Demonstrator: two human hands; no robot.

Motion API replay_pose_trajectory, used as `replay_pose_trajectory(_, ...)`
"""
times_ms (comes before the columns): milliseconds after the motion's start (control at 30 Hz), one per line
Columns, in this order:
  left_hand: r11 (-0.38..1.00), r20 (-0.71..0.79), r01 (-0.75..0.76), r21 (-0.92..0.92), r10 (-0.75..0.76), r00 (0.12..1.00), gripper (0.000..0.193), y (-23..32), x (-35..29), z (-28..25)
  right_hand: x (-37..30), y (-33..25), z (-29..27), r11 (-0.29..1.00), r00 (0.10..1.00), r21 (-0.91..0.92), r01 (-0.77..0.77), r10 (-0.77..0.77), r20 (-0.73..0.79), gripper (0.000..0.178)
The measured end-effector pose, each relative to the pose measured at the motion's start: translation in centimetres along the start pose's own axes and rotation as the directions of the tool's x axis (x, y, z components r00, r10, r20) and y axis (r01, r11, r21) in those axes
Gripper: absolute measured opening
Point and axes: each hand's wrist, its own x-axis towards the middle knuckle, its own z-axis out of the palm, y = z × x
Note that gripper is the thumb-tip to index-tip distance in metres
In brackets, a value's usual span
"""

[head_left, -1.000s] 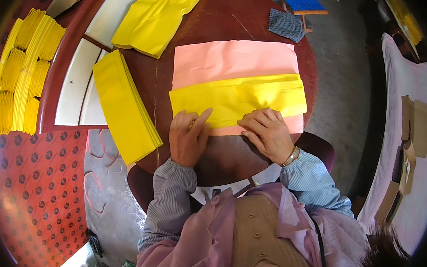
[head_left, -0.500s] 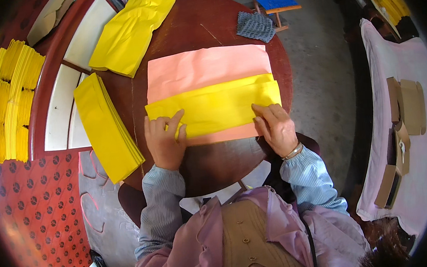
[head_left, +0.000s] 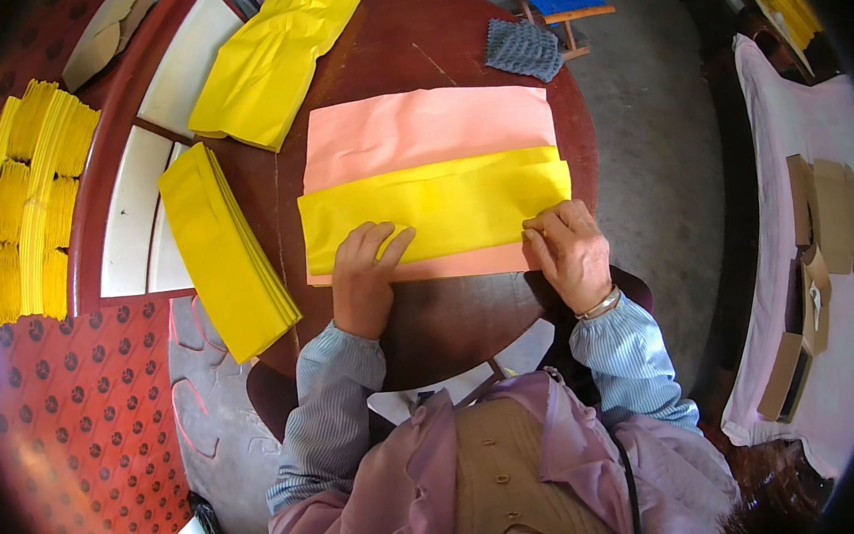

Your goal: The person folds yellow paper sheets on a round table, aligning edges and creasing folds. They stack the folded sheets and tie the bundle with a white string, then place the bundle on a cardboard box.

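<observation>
Right hand farther out than before along yellow sheet, pinch unclear; left hand loosely spread, touching sheet.

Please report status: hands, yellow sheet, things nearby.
Left hand on near edge, right hand at right end of yellow sheet. It lies on pink sheet. Yellow stack apart, to the left.

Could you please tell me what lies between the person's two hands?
In the head view, the yellow sheet lies between the left hand and the right hand, with a pink strip showing along its near edge.
</observation>
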Motion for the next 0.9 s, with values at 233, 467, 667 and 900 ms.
replay_pose_trajectory(233,0.997,-0.052,0.008,-0.082,-0.013,0.999,0.029,0.3,-0.6,-0.1,2.0,-3.7,3.0,0.979,0.972,0.125,0.159,-0.177,0.151,0.021)
replay_pose_trajectory(467,0.984,-0.112,0.130,-0.118,-0.143,0.983,0.026,-0.3,-3.6,-2.0,0.4,-3.0,2.1,0.989,0.974,0.047,0.143,-0.149,0.172,0.021)
replay_pose_trajectory(667,0.988,-0.177,0.121,-0.097,-0.137,0.975,0.035,-0.4,-3.2,-1.6,-0.4,-2.0,1.5,0.995,0.985,0.010,0.102,-0.103,0.139,0.020)
replay_pose_trajectory(900,0.995,-0.133,0.094,-0.031,-0.098,0.986,0.056,-0.4,-2.0,-1.9,-1.3,0.0,0.2,0.997,0.995,-0.066,0.048,-0.041,0.095,0.025)
